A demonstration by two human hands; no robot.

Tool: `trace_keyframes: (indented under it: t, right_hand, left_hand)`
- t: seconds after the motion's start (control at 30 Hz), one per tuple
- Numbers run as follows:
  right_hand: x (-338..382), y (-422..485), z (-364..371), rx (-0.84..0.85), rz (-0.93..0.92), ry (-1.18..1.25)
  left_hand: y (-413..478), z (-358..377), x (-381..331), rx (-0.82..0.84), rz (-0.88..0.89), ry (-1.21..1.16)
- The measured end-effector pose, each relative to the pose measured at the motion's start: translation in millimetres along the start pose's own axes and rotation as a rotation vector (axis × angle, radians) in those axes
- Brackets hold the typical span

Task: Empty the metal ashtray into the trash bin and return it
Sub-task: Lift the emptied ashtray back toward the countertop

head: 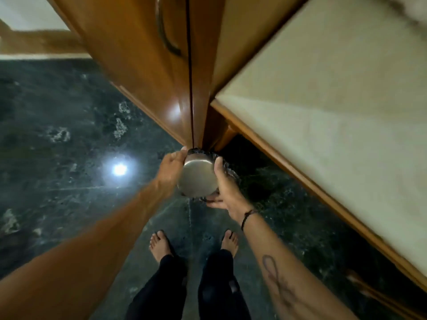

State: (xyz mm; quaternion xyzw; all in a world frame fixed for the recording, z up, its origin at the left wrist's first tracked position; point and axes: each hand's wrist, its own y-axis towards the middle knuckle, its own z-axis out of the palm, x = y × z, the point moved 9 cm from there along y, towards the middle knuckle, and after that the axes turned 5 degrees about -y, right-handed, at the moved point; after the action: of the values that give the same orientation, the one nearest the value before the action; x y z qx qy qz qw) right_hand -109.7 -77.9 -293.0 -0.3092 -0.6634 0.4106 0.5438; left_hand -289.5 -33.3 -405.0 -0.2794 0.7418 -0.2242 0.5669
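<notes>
— At the centre of the frame, what is it you have there?

— The metal ashtray (196, 179). I have turned it over, so its flat round base faces up at me and catches the light. My left hand (172, 168) pinches its upper left edge with fingers and thumb; my right hand (227, 189) is wrapped round its right side, thumb laid along the rim and fingers curled under the lower edge. Both are closed on it.

— And the bin?

— Directly beneath the ashtray. I can make out only the crinkled dark liner of the trash bin (227, 173) showing round the ashtray's top and right edges and a little below it – the rest is hidden by the metal and my hands. Whether the ashtray's rim touches the liner I cannot tell.

— What stands around you?

— Above the ashtray, running to the top of the frame, a wooden cabinet (150, 72) with a dark seam between two doors and a curved handle (165, 33) near the top. Filling the right side of the frame, a pale surface edged in wood (346, 112). Under everything, a dark green marble floor (64, 139), with a bright reflection of a lamp (120, 169) at the left of my hands.

— And lower down?

— My bare feet (159, 244) at bottom centre, black trousers below them, and a dark cord bracelet (247, 217) on my right wrist.
</notes>
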Motion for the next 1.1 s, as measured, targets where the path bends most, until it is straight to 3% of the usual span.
trace_keyframes:
  t: [0.03,0.1,0.23,0.37,0.57,0.67,0.83,1.1]
  right_hand:
    - [12.1,-32.4,7.4,0.09,0.028,0.132]
    - [42.0,-78.8,13.9,0.19,-0.018,0.291]
    - [111.5,-171.6,-3.0,0.121,-0.26,0.358]
    - [149.0,-241.5,-35.8,-0.015,-0.453,0.382]
    - [207.8,-326.3,-123.6,-0.146,-0.734,0.034]
    - [227.9,-348.5,-169.8,-0.197,-0.823,-0.229]
    - [235.1,-356.1,-237.7,-0.312,-0.838,-0.527]
    - [216.1,-300.7,-340.6,-0.335,-0.747,-0.643]
  left_hand:
    - [-45.8,-23.6,-87.1,0.012,0.088,-0.054]
    - [-111.4,-50.1,-186.6,0.039,0.35,-0.084]
    - [-193.6,-88.6,-240.1,0.021,0.375,-0.153]
    - [-255.0,-93.8,-316.2,0.168,0.482,-0.148]
    - [-297.6,-68.3,-397.3,0.417,0.499,0.04]
    - [-315.7,-31.8,-436.1,0.471,0.629,0.131]
    - [-325.5,43.4,-469.3,0.405,0.753,0.262]
    - [-289.7,155.6,-473.0,0.259,0.68,0.396]
